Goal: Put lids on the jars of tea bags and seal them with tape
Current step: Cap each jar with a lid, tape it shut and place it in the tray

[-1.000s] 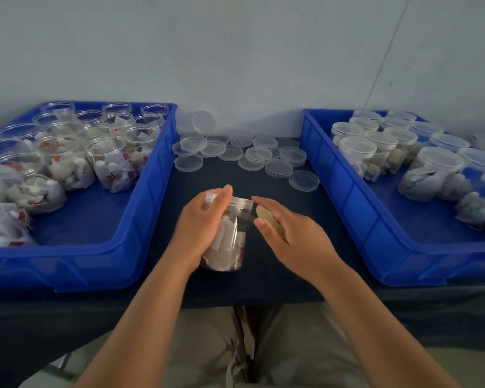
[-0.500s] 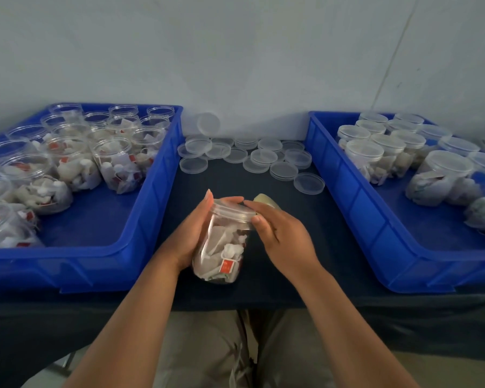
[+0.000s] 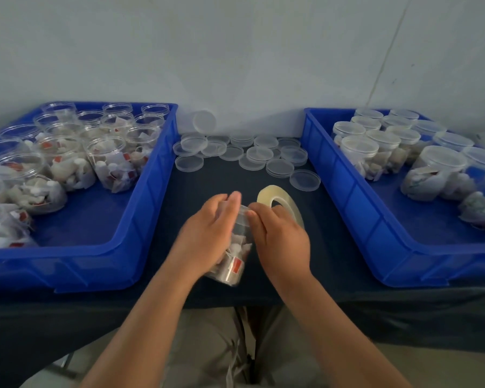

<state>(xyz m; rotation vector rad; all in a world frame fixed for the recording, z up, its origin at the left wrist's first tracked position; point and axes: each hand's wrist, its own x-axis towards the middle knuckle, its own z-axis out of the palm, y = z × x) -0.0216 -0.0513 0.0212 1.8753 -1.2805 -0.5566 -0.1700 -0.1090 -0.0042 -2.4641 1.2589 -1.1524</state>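
Both hands are together mid table [image 3: 235, 180], right at the front edge. The left hand [image 3: 207, 233] is wrapped over the jar [image 3: 233, 264], fingers curled round its upper half. The jar is tilted w/ its top pointing away, and there are tea bags w/ red tags inside. The top end is blurry, so I can't tell how the lid sits. The right hand [image 3: 280, 236] is touching the jar's rim w/ a fingertip, and the rest of its fingers are curled on the tape roll [image 3: 266, 196], which sticks up behind the knuckles.

The left bin [image 3: 140, 219] is blue and has open jars [image 3: 109, 163] full of tea bags at the back and left side. The right bin [image 3: 347, 197] is also blue and holds lidded jars [image 3: 361, 152]. Btw the loose lids [image 3: 252, 155] are piled between the bins at the back of the table, w/ one leaning on the wall [image 3: 235, 65].
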